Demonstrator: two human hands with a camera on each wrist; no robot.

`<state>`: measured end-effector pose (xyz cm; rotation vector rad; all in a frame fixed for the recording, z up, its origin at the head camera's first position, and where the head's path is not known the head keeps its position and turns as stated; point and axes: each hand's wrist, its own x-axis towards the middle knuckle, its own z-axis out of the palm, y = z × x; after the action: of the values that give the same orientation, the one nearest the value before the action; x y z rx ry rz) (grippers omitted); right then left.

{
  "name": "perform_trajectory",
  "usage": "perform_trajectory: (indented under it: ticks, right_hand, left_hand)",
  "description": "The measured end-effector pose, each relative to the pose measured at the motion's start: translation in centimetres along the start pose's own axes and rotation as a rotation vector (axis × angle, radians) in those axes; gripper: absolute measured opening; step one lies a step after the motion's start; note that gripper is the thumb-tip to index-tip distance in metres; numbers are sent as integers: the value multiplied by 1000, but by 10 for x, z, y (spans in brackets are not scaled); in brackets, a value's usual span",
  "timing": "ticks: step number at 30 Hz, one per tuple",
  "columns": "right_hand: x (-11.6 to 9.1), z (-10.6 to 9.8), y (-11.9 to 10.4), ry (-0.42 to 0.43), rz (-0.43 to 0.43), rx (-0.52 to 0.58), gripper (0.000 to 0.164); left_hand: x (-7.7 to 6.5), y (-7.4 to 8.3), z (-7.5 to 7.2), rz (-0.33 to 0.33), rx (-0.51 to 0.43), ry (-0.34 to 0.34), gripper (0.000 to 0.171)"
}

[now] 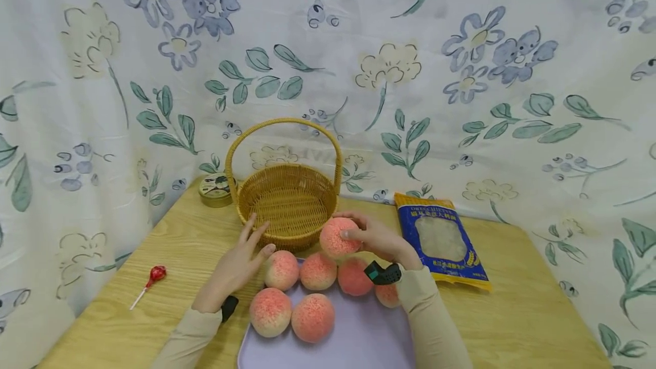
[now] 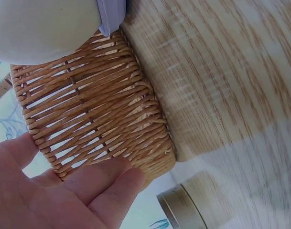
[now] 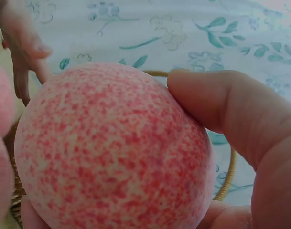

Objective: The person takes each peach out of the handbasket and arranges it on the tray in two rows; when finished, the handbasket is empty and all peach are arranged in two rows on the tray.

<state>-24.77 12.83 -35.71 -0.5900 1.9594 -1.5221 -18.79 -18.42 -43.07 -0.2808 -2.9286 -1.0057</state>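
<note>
My right hand [image 1: 376, 238] grips a pink speckled peach [image 1: 338, 237] between thumb and fingers, held at the front right of a wicker basket [image 1: 289, 238] with a tall handle. In the right wrist view this peach [image 3: 116, 152] fills the middle, the thumb along its upper side. My left hand [image 1: 238, 269] reaches to the basket's front left, fingers spread and fairly straight. Seen from the left wrist, its fingers [image 2: 114, 191] lie against the woven side near the rim. Several more peaches [image 1: 312, 318] sit on a lilac tray [image 1: 369, 335] before the basket; the right forearm partly covers one.
A blue and yellow pasta bag [image 1: 443, 241] lies to the right of the basket. Behind the basket's left side stands a round tin [image 1: 216, 189]. A red lollipop [image 1: 150, 283] rests on the wooden table [image 1: 528, 300] at left. Floral cloth [image 1: 328, 84] hangs along the back.
</note>
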Motion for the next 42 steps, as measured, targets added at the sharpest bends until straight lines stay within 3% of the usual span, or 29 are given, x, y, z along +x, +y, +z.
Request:
perform_trajectory:
  ticks: [6, 10, 14, 22, 26, 32, 42]
  right_hand:
    - [-33, 13, 17, -30, -52, -55, 59]
    - [-52, 22, 23, -47, -43, -46, 57]
    - [-58, 27, 23, -47, -30, -4, 56]
    - [-64, 27, 24, -13, -43, -55, 54]
    - [-74, 31, 26, -48, -67, -150, 52]
    - [-86, 44, 30, -56, 7, -319, 49]
    - [-82, 62, 31, 78, 27, -519, 43]
  left_hand:
    - [1, -2, -2, 7, 6, 25, 65]
    - [0, -4, -7, 8, 10, 28, 65]
    - [0, -6, -13, 8, 20, 38, 65]
    - [-2, -6, -12, 11, 19, 27, 66]
    - [-1, -6, -12, 18, 16, 27, 66]
    - [2, -4, -16, 25, 35, 27, 66]
    - [-1, -3, -18, 23, 42, 23, 66]
